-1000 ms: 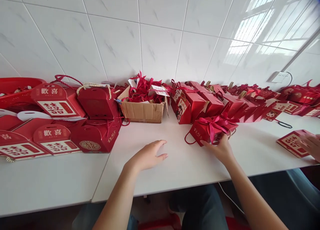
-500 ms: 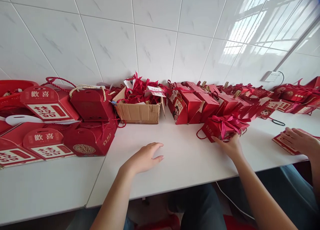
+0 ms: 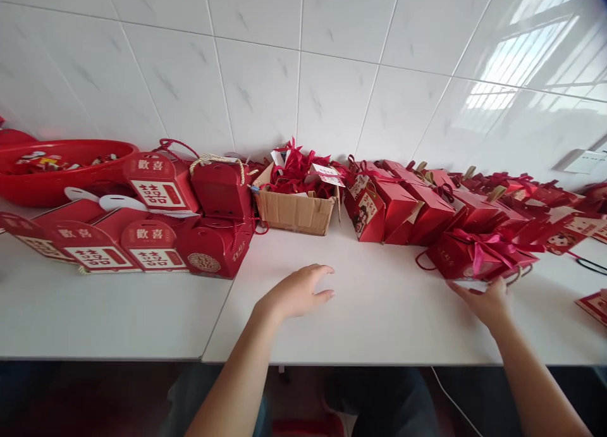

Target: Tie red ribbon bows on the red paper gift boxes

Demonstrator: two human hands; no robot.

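My left hand [image 3: 301, 291] hovers over or rests on the white table [image 3: 379, 323], holding nothing, its thumb and fingers apart. At the right, my right hand [image 3: 488, 304] is at the near side of a red gift box [image 3: 458, 257] tied with a bright pink ribbon bow [image 3: 488, 247]. Its fingers are spread, and a pale gap shows between palm and box; whether the fingertips still touch it I cannot tell. Twisted cord handles hang from the box's sides. Behind it, a row of red gift boxes [image 3: 398, 209] stands close together.
A cardboard box [image 3: 294, 212] full of red ribbons stands near the tiled wall. Stacked red boxes with white labels [image 3: 156, 253] fill the left, before a red basin [image 3: 57, 178] holding small wrapped items. A flat red piece [image 3: 592, 307] lies at the right edge.
The view has swung left, so things sit farther right and more of the basin shows. My right hand has drawn slightly back from the ribboned box. A co-worker's hand has left view.
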